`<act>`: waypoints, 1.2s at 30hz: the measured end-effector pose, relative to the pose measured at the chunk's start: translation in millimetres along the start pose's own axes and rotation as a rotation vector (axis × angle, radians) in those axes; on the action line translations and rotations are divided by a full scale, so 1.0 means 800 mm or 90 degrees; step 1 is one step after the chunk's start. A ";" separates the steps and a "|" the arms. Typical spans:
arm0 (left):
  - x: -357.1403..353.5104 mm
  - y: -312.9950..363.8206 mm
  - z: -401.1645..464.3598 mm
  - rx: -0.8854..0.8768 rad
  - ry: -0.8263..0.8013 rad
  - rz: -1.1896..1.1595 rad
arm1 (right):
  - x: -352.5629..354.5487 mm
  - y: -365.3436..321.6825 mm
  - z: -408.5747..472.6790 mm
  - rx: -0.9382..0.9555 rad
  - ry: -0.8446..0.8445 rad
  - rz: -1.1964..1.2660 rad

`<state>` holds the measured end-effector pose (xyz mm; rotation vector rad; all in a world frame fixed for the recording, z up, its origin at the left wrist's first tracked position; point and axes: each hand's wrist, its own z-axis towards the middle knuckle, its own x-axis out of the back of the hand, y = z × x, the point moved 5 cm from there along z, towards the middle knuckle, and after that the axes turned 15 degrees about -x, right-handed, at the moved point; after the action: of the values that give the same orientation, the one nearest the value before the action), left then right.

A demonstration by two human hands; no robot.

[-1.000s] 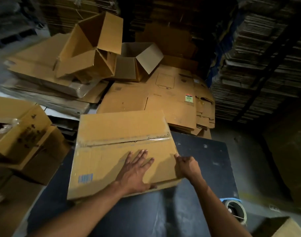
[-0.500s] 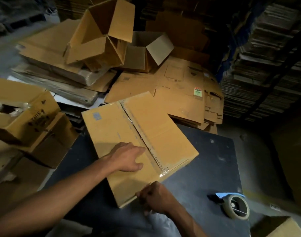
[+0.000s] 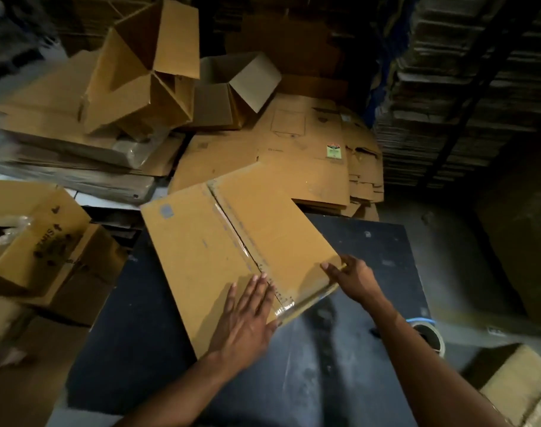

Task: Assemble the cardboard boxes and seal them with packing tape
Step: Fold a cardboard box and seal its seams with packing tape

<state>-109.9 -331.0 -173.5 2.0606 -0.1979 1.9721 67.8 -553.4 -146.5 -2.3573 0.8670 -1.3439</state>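
While your left hand (image 3: 247, 315) lay flat with its fingers (image 3: 257, 288) straight and slightly apart, it pressed on the near end of the cardboard box (image 3: 232, 257), just beside the taped seam (image 3: 247, 251). Your right hand (image 3: 352, 280) gripped the box's near right corner, fingers curled over the top face and thumb hidden behind the edge. That box sat closed at centre frame, skewed on the dark counter (image 3: 355, 365), its far end reaching past the counter's edge. At lower right, a tape roll (image 3: 429, 337) rested on the counter, partly hidden by your right forearm. Flattened cardboard sheets (image 3: 294, 143) lay beyond at upper centre, and two open boxes (image 3: 152, 72) sat on stacks at upper left.
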 end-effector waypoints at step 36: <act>-0.002 0.139 0.149 -0.028 0.022 -0.049 | 0.059 0.295 0.017 0.037 0.005 -0.429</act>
<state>-28.1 -472.3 -166.1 1.9757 -0.1519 1.9389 13.6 -767.0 -244.4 -2.7101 0.0024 -1.5664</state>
